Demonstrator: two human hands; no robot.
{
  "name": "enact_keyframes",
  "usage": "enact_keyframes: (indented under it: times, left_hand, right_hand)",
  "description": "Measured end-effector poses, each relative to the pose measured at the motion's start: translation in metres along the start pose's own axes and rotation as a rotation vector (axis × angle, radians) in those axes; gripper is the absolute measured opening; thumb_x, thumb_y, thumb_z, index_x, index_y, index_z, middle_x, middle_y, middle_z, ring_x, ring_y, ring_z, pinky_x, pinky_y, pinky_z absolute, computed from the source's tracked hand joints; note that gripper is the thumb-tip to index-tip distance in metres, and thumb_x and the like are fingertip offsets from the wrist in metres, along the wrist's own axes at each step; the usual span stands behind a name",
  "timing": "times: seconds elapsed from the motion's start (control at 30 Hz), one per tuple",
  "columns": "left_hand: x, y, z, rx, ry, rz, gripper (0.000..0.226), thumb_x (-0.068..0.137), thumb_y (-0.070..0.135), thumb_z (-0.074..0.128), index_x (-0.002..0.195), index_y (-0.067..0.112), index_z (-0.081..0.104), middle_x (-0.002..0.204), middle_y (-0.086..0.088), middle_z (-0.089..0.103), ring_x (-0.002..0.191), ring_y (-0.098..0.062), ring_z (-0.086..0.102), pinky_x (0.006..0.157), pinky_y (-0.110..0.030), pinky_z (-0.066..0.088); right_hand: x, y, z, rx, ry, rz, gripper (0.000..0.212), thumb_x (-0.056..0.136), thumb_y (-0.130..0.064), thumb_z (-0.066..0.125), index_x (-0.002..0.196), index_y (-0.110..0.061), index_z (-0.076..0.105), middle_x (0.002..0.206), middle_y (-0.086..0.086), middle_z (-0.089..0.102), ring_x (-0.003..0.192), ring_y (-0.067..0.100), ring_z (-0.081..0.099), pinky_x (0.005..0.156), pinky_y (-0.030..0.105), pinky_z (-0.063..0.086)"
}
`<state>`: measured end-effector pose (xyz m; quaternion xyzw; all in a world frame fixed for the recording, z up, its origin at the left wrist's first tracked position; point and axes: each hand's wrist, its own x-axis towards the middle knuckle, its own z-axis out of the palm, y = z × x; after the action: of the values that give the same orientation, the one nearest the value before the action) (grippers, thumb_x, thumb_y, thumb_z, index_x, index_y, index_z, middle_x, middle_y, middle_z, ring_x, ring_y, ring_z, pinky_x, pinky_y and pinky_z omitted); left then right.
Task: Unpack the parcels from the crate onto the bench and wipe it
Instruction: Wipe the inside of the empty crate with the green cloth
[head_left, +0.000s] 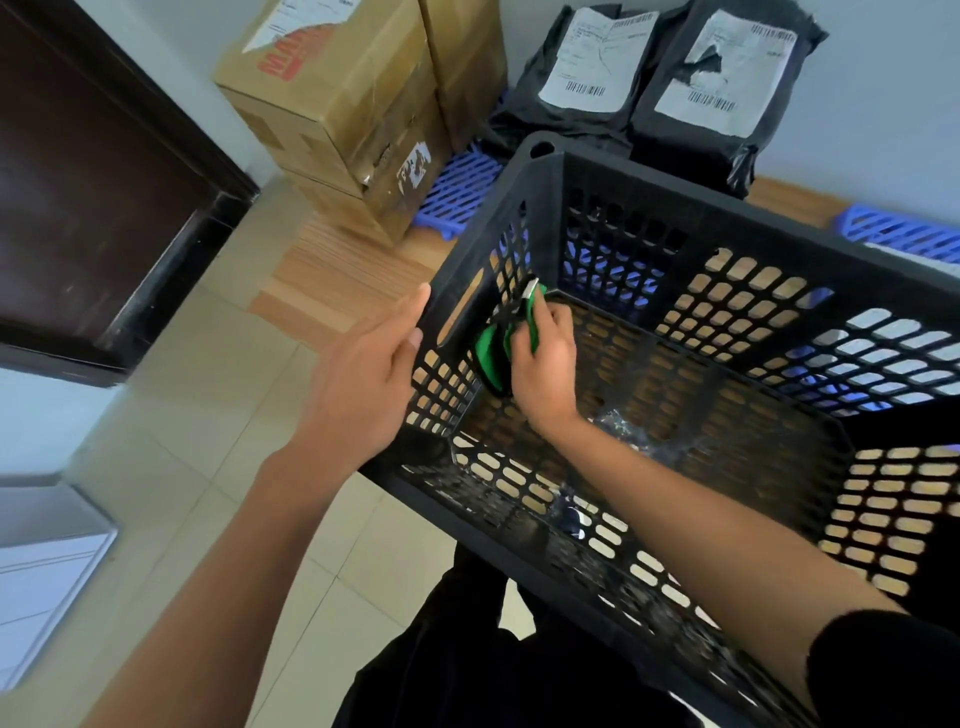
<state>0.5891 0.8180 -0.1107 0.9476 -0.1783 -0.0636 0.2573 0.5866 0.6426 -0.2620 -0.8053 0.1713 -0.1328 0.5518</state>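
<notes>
Head view: my left hand (363, 374) steadies the black crate (675, 208) by its wall, fingers nearly straight; my right hand (543, 358) pinches a green cloth (491, 353) against the inside. Parcels (717, 78) and cardboard boxes (337, 104) sit on the tabletop (337, 270). Scraps, possibly plastic wrap, could snag the cloth; the crate might slide.
</notes>
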Motion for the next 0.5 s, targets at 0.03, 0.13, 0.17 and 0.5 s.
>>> enact_keyframes:
  times: [0.03, 0.13, 0.17, 0.5]
  left_hand:
    - [-0.004, 0.000, -0.002, -0.005, 0.012, 0.002, 0.047, 0.109, 0.018, 0.044, 0.155, 0.020, 0.042, 0.115, -0.004, 0.070, 0.100, -0.022, 0.062, 0.086, -0.031, 0.047]
    - [-0.014, -0.001, -0.003, 0.006, 0.060, -0.005, 0.045, 0.107, 0.011, 0.047, 0.151, 0.020, 0.048, 0.097, 0.003, 0.065, 0.086, -0.018, 0.058, 0.077, -0.035, 0.048]
    - [-0.017, -0.002, -0.002, 0.018, 0.076, -0.004, 0.046, 0.106, 0.008, 0.049, 0.150, 0.019, 0.050, 0.088, 0.007, 0.058, 0.078, -0.014, 0.052, 0.071, -0.032, 0.043]
    - [-0.020, 0.000, 0.004, 0.047, 0.102, 0.014, 0.054, 0.099, -0.008, 0.055, 0.149, 0.012, 0.052, 0.078, 0.009, 0.046, 0.065, -0.005, 0.040, 0.065, -0.013, 0.030]
  right_hand:
    - [-0.005, -0.009, 0.000, 0.053, 0.044, -0.033, 0.050, 0.099, -0.005, 0.049, 0.149, -0.006, 0.046, 0.111, -0.001, 0.047, 0.099, -0.007, 0.044, 0.091, 0.002, 0.033]
    - [-0.016, -0.036, 0.009, 0.180, 0.144, -0.092, 0.050, 0.094, -0.009, 0.053, 0.144, -0.011, 0.045, 0.121, -0.002, 0.050, 0.114, -0.005, 0.046, 0.102, 0.009, 0.033]
    - [-0.018, -0.043, 0.014, 0.211, 0.153, -0.101, 0.050, 0.093, -0.008, 0.054, 0.142, -0.011, 0.045, 0.125, -0.002, 0.049, 0.118, -0.003, 0.046, 0.105, 0.013, 0.035]
    - [-0.017, -0.023, 0.041, 0.104, 0.021, -0.157, 0.044, 0.084, -0.021, 0.045, 0.128, -0.022, 0.041, 0.123, 0.006, 0.039, 0.111, 0.004, 0.040, 0.100, 0.005, 0.033]
